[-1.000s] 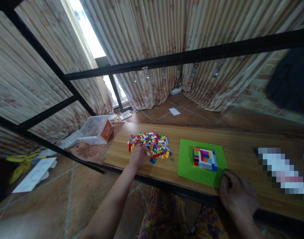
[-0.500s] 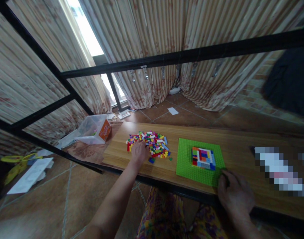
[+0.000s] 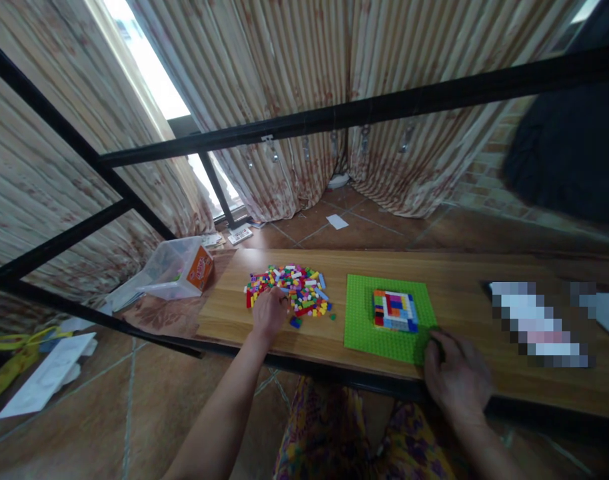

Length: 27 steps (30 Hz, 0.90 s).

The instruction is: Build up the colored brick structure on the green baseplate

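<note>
Head camera: I count one green baseplate (image 3: 360, 313) on one wooden table (image 3: 459, 283). One square build of coloured bricks (image 3: 395, 311) stands on the baseplate near its middle. Left of the baseplate spreads one pile of loose bricks (image 3: 304, 290), too many for me to count, and one small green brick (image 3: 333, 317) lies between the two. The left hand (image 3: 269, 312), fingers bent, is at the pile's near side; I cannot tell whether they pinch a brick. The right hand (image 3: 457, 370) curls at the baseplate's near right corner, its grip unclear to me. Well left of the baseplate sits one clear plastic bin (image 3: 173, 267).
</note>
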{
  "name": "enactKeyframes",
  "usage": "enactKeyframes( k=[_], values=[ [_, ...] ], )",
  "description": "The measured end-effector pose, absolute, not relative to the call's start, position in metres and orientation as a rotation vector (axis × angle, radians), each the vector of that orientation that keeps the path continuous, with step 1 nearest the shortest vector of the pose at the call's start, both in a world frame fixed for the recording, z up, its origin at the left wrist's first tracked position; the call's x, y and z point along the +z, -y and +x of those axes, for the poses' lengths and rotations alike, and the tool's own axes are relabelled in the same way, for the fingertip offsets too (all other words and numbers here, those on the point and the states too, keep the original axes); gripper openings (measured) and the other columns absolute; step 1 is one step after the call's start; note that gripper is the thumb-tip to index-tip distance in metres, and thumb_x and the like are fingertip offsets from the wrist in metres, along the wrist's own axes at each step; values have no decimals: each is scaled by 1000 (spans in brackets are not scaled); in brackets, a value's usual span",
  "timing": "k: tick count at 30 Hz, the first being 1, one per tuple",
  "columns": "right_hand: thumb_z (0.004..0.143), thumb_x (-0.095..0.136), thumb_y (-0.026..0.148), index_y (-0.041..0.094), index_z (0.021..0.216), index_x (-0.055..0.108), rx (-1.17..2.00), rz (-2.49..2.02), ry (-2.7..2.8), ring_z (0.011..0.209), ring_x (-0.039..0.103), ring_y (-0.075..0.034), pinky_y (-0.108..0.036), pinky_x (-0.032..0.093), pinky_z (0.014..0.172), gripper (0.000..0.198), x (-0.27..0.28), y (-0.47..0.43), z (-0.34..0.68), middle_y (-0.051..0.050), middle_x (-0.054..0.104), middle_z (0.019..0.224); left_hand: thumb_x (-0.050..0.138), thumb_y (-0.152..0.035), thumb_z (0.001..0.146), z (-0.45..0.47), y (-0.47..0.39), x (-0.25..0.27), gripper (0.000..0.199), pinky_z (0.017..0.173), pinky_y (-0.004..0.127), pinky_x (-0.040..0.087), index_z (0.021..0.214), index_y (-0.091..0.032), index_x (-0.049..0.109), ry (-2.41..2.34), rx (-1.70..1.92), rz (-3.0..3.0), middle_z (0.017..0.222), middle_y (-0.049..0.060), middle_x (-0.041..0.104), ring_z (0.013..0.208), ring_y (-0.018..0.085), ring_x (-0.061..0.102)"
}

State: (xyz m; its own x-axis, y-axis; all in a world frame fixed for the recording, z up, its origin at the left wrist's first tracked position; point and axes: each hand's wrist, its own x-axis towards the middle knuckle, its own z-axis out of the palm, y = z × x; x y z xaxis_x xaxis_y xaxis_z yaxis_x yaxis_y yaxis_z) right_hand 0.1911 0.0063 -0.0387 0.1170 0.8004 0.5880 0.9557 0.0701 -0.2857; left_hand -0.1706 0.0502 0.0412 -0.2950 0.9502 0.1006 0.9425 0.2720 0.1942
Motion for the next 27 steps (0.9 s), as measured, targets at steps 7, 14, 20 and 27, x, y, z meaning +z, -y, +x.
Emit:
enactKeyframes(
  k=[7, 14, 20, 27],
  values=[
    [90, 42, 34, 16, 99, 67, -295, -1765, 1712, 95, 58, -26, -38, 45, 82, 33, -40, -7, 191, -12, 66, 103, 51, -20, 83, -173, -51, 41, 14, 70, 26, 42, 84, -22, 64, -2477, 378, 1780, 86, 4, 71, 87, 20, 65],
    [90, 43, 34, 16, 99, 67, -311, -1763, 1705, 94, 58, -25, -37, 45, 81, 31, -41, -7, 191, -11, 66, 104, 52, -19, 80, -175, -52, 41, 21, 75, 27, 43, 93, -24, 68, -2421, 385, 1888, 93, 4, 71, 89, 20, 64],
    [89, 45, 33, 16, 99, 67, -312, -1749, 1695, 93, 57, -24, -36, 45, 82, 29, -41, -7, 190, -10, 66, 102, 54, -26, 82, -178, -54, 48, 18, 75, 27, 44, 83, -24, 71, -2343, 390, 1933, 88, 4, 72, 86, 20, 64],
    [89, 47, 29, 18, 98, 67, -290, -1744, 1684, 94, 57, -23, -36, 45, 83, 25, -36, -7, 188, -10, 66, 104, 57, -24, 79, -139, -40, 49, 18, 71, 24, 50, 89, -21, 71, -2019, 976, 1624, 85, 2, 73, 76, 15, 65]
  ],
)
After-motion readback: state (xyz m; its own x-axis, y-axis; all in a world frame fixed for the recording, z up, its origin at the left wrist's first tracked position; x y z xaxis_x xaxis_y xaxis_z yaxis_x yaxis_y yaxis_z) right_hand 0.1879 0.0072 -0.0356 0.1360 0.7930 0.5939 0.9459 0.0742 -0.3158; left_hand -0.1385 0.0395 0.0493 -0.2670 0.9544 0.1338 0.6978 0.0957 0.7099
